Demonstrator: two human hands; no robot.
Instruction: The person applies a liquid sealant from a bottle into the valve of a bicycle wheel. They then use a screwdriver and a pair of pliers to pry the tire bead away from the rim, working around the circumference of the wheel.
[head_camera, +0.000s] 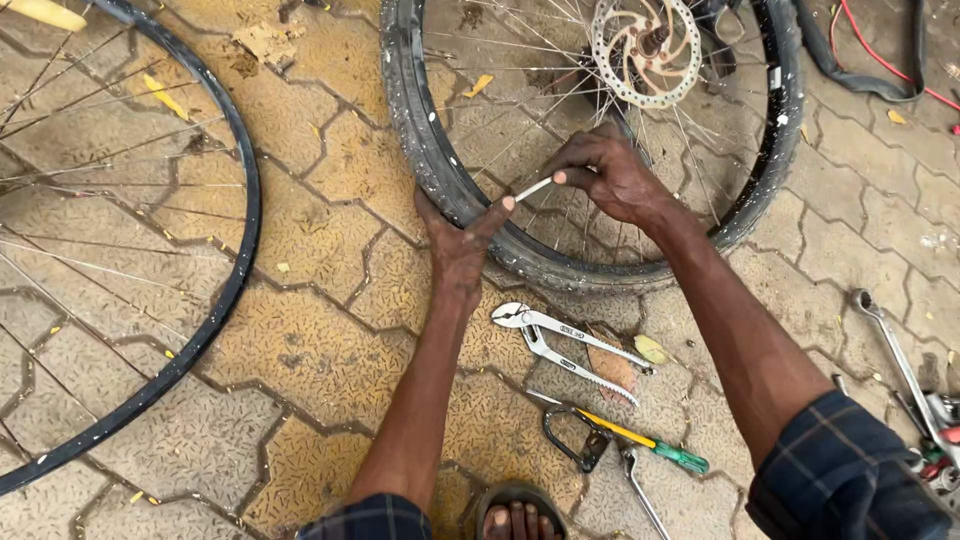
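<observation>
paving stones (330, 200) under tyred wheel (450, 190), both hands (455, 245) gripping it

You grip a matt, knobbly rubber tyre (440, 170); shiny metal pliers (565, 345) lie on rough, weathered paving stones (300, 330) beside a glossy green plastic-handled screwdriver (650, 443).

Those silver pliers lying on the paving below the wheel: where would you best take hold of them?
Grip the pliers by the two long handles, which splay toward the lower right. Come from above at that end: the handles lie flat on the paving, apart from the screwdriver, while the jaw end points toward the left hand.
</observation>
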